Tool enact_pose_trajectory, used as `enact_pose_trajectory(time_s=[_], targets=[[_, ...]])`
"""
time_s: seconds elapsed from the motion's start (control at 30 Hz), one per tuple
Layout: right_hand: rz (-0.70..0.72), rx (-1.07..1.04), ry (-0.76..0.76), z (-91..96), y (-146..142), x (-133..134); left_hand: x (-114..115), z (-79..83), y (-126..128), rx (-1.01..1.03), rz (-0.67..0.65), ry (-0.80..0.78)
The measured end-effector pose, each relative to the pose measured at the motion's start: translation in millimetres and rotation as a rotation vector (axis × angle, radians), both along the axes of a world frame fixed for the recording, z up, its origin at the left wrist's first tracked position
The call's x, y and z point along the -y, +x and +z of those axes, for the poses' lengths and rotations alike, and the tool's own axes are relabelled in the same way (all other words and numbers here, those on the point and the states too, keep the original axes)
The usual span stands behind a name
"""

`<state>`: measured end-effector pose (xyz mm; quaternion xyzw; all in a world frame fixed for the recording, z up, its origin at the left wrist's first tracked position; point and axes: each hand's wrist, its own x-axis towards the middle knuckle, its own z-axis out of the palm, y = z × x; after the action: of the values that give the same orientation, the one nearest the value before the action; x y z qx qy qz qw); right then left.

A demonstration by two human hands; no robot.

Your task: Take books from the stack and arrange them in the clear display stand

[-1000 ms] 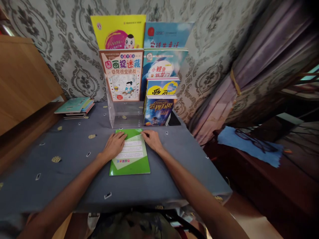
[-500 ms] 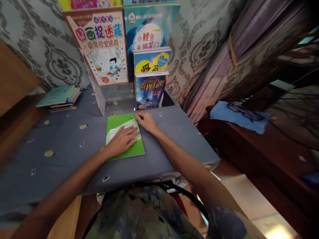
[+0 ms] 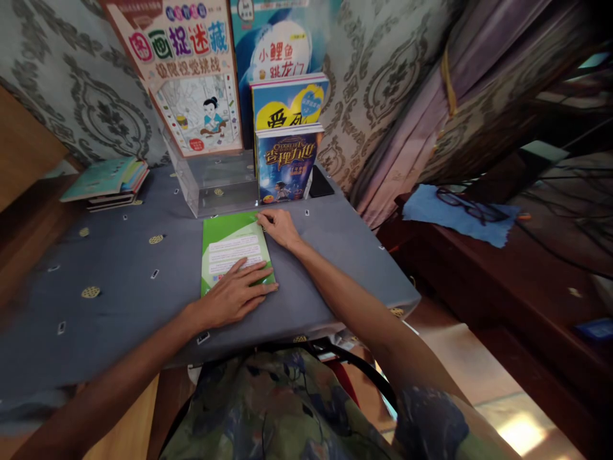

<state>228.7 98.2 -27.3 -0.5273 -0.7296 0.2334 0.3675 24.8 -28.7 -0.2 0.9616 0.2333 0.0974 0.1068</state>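
A thin green book (image 3: 233,228) with pale text panels lies flat on the cloth-covered table in front of me. My left hand (image 3: 234,294) rests palm down across its lower part, fingers stretched out and reaching to the lower right edge. At the book's upper right corner is my right hand (image 3: 281,229), with thumb and forefinger pinched together on the edge. The hand on the left hides the bottom portion of the cover.
Beyond the book, a clear acrylic stand (image 3: 191,191) holds a large picture book (image 3: 191,83), a dark blue book (image 3: 287,163) and others. A stack of books (image 3: 108,182) lies back left. A black phone-like slab (image 3: 320,182) lies right of the stand; glasses (image 3: 472,206) rest on a blue cloth (image 3: 424,207).
My left hand has slid down the green book toward me, uncovering more of the printed panels. My right hand stays at the upper corner. The view has shifted slightly.
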Motion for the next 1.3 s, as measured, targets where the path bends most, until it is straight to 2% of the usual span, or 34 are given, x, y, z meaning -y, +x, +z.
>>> enact_pose_trajectory(time_s=[0.43,0.73,1.0,1.13,1.23,1.3], targets=[[-0.028,0.087,0.066,9.4,-2.1,9.8,-7.1,-7.7,-1.7,-0.041,-0.006,0.030],[0.003,0.270,0.040,9.4,-4.8,10.5,-23.1,-8.8,-2.0,-0.049,0.015,0.025],[0.027,0.307,0.076,9.7,-5.7,12.0,-23.1,-10.9,-1.7,0.006,0.016,0.041],[0.065,0.332,0.125,7.9,-6.0,11.2,-23.0,-7.7,-1.8,0.021,0.010,-0.013],[0.092,0.344,0.147,7.8,-5.7,11.6,-29.0,-10.4,-6.1,0.053,0.065,-0.062],[0.101,0.346,0.148,8.0,-5.6,12.1,-38.8,-16.0,-13.9,0.069,0.164,-0.049]])
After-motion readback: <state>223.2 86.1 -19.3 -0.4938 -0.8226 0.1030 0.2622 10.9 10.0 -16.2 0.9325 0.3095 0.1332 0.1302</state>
